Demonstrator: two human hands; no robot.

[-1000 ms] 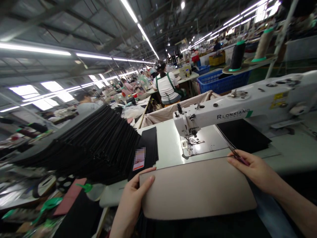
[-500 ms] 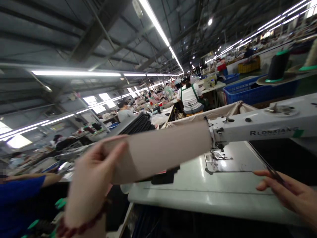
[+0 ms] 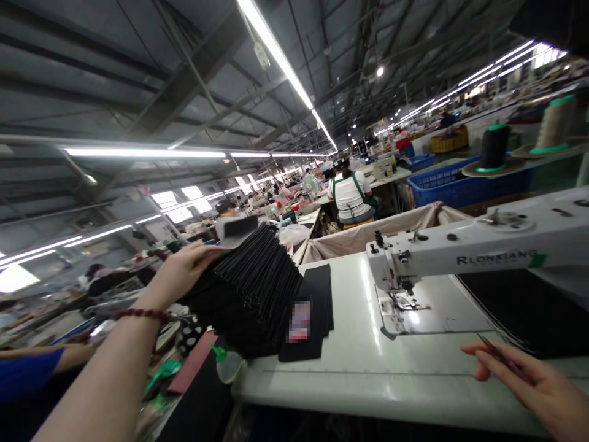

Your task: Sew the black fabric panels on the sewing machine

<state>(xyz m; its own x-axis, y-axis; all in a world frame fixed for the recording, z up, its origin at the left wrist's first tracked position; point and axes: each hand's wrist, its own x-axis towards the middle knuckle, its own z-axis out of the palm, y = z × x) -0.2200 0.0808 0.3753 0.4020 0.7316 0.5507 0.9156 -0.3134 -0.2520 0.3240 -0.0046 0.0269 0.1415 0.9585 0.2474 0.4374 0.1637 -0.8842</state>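
Observation:
My left hand (image 3: 196,264) is stretched out to the tall stack of black fabric panels (image 3: 257,288), its fingers closed on the edge of a grey panel (image 3: 237,236) lying on top. A black piece shows at that panel's far end. My right hand (image 3: 529,374) is closed around a slim, dark, pointed tool (image 3: 501,356); its exact kind is unclear. It hovers over the front of the table, right of the sewing machine's needle area (image 3: 402,301). A few flat black panels (image 3: 317,288) lie beside the stack, with a small blurred label or card (image 3: 299,322) on them.
The white sewing machine (image 3: 460,252) spans the right side, with black fabric (image 3: 529,307) under its arm. A green-capped bottle (image 3: 230,365) stands at the table's left edge. Thread cones (image 3: 494,147) and a blue crate (image 3: 469,181) are behind. A person (image 3: 352,193) sits ahead.
My left hand has carried the pale panel from in front of the machine leftward and away, onto the stack. My right hand stays near the same spot with the tool.

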